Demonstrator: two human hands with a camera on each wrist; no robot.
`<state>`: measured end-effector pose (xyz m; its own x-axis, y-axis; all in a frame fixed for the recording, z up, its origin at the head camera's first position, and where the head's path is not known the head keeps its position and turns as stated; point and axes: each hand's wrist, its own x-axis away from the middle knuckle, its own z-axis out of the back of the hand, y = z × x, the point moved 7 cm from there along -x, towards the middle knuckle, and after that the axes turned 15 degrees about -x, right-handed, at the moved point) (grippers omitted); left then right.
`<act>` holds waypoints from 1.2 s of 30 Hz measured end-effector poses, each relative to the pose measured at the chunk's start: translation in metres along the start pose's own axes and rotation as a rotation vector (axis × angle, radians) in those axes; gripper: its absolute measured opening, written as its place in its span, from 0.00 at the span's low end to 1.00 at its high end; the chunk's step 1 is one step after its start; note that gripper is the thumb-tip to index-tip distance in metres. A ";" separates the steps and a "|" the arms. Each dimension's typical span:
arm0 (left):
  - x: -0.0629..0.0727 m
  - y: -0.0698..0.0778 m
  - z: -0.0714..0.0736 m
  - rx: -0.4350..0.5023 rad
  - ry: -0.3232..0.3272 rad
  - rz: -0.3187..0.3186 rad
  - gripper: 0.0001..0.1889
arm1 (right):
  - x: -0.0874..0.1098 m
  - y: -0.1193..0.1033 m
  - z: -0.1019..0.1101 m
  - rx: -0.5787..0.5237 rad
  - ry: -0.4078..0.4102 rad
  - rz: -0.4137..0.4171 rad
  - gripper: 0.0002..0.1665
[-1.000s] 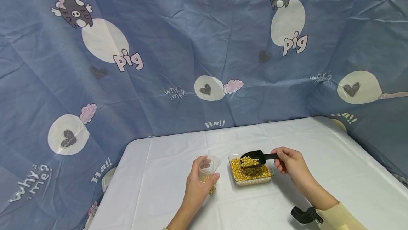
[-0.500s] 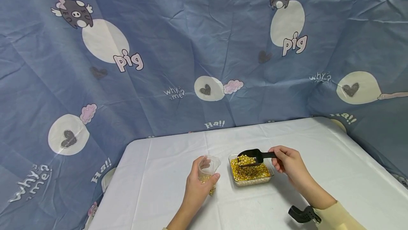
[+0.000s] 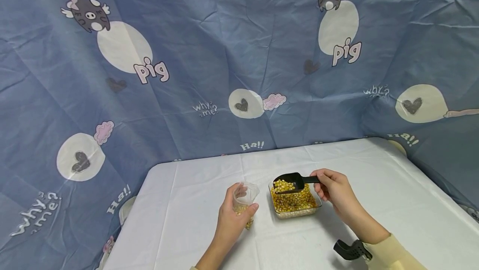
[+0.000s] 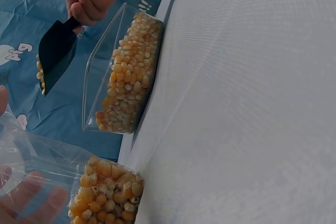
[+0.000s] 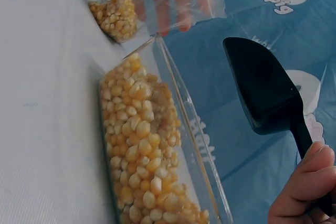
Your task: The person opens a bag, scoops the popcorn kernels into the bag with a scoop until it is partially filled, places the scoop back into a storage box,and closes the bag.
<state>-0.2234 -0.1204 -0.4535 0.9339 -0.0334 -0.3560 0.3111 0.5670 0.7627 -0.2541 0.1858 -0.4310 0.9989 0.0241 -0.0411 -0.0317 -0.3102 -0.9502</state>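
Observation:
My right hand [image 3: 333, 187] grips the handle of a black scoop [image 3: 298, 180], which carries a heap of yellow corn kernels [image 3: 283, 186]. The scoop hangs above a clear glass dish [image 3: 299, 214] of corn, over its left and far part. In the left wrist view a few kernels show at the lip of the scoop [image 4: 55, 51]. To the left, my left hand [image 3: 233, 220] holds a clear plastic bag [image 3: 247, 193] upright with its mouth spread, fingers and thumb curled round its sides. Corn kernels [image 5: 114, 17] fill the bottom of the bag, which stands on the table.
A white cloth covers the table [image 3: 194, 203]. Behind it hangs a blue curtain [image 3: 209, 62] with pig prints. A black curved mount [image 3: 351, 250] sits at my right sleeve [image 3: 393, 253].
My right hand has moved left and slightly up with the loaded scoop, from the middle of the dish toward the bag. My left hand and the bag have stayed in place.

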 end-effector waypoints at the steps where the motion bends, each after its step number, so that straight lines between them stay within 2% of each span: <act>1: 0.000 0.000 0.000 -0.001 -0.001 0.003 0.36 | 0.000 -0.001 -0.001 -0.001 0.002 0.000 0.19; 21: 0.000 0.000 0.000 -0.001 -0.012 0.010 0.36 | -0.005 -0.008 -0.023 -0.081 -0.017 -0.005 0.17; 36: 0.000 0.000 0.000 0.003 -0.028 0.019 0.38 | -0.007 -0.011 -0.040 -0.086 -0.039 0.010 0.17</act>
<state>-0.2236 -0.1203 -0.4539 0.9441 -0.0460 -0.3265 0.2940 0.5653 0.7707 -0.2592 0.1506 -0.4082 0.9963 0.0575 -0.0642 -0.0367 -0.3913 -0.9195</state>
